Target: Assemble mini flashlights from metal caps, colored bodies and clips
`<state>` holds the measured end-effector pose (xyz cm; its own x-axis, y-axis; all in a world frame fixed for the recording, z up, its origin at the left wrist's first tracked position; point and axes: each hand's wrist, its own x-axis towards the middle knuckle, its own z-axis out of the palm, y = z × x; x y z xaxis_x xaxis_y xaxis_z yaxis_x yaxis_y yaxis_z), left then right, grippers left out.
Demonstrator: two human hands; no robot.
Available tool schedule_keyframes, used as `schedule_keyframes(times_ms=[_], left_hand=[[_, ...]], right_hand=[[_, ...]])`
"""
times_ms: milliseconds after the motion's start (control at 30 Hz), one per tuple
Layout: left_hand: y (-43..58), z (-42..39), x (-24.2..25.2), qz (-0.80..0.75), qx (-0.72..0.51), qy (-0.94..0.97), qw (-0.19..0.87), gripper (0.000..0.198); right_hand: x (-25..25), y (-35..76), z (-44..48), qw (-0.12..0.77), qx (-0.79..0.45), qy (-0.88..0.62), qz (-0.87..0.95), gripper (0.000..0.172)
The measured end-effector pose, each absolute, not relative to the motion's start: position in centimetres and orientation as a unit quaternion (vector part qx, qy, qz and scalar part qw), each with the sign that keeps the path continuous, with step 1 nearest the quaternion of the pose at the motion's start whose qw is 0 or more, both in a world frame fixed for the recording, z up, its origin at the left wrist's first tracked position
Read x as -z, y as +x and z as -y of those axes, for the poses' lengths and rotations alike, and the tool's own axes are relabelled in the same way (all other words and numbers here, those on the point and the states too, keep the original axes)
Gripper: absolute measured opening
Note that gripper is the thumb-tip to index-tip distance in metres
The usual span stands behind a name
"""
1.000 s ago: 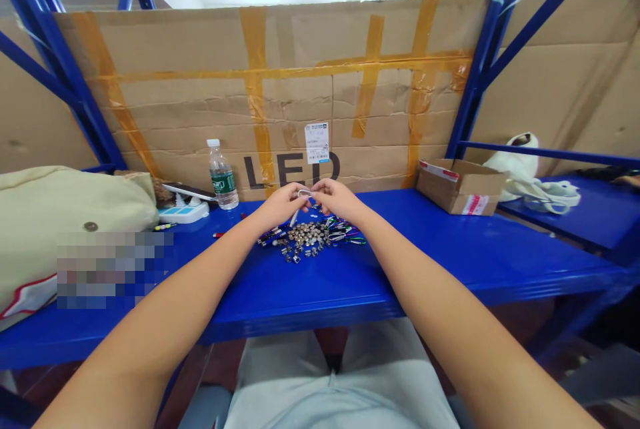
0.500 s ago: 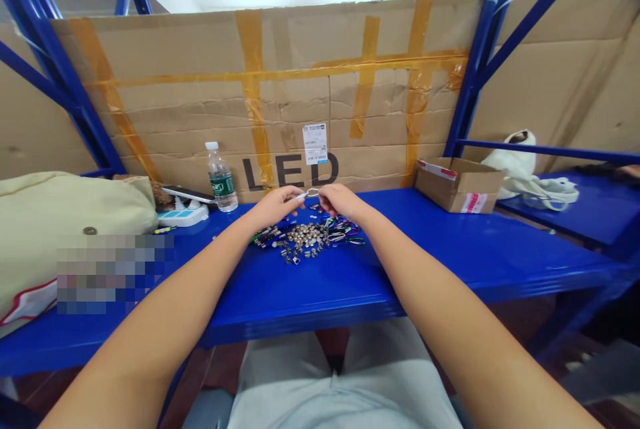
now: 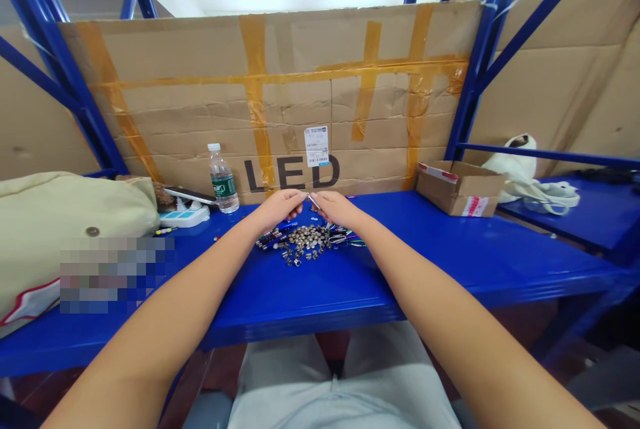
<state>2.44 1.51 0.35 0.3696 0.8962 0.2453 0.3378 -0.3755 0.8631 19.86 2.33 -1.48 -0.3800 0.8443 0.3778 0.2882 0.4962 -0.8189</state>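
My left hand point(image 3: 283, 207) and my right hand point(image 3: 334, 207) meet fingertip to fingertip above the far part of the blue table. Between them is a slim silvery piece point(image 3: 314, 201), pinched by the fingers of both hands. Its exact kind is too small to make out. Below the hands lies a heap of small silvery metal parts point(image 3: 306, 238). Dark, slender pieces with coloured bits point(image 3: 271, 237) lie at the heap's left side. Coloured metal clips that look like carabiners point(image 3: 345, 237) lie at its right, partly behind my right wrist.
A water bottle point(image 3: 223, 179) stands at the back left, beside a white power strip point(image 3: 185, 216) and a phone-like slab point(image 3: 190, 195). A cream bag point(image 3: 75, 209) fills the left side. An open cardboard box point(image 3: 463, 192) sits back right. Taped cardboard point(image 3: 200, 109) walls the rear.
The hands have drawn closer together. The silvery loop seen between them earlier now appears as a slim slanted piece, its loop mostly hidden by the fingers.
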Motion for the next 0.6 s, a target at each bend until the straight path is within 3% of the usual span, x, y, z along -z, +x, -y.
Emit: schedule_keyframes(times_ms=[100,200,267,367,433,600], left_hand=[[2.88,-1.49,-0.27,-0.439,-0.39,0.717,0.377,0.029],[3.14,-1.53,-0.15,-0.465,-0.406,0.708,0.343,0.028],[3.26,-1.51,-0.1,-0.462,-0.403,0.714,0.339,0.028],[3.31,-1.42,-0.1,-0.449,-0.391,0.727,0.343,0.029],[3.2,-1.41,-0.12,-0.446,-0.389,0.735,0.33,0.031],[2.5,-1.47,-0.28,-0.466,-0.377,0.777,0.191,0.037]], right_hand=[[1.71,19.56,-2.3,0.446,-0.166,-0.366,0.8,0.044],[1.68,19.57,-2.25,0.427,-0.087,-0.362,0.824,0.035],[1.7,19.51,-2.3,0.423,-0.133,-0.367,0.818,0.031],[1.93,19.25,-2.38,0.39,-0.327,-0.371,0.777,0.041],[2.13,19.09,-2.38,0.356,-0.389,-0.369,0.765,0.044],[2.42,19.04,-2.58,0.386,-0.146,-0.365,0.835,0.017]])
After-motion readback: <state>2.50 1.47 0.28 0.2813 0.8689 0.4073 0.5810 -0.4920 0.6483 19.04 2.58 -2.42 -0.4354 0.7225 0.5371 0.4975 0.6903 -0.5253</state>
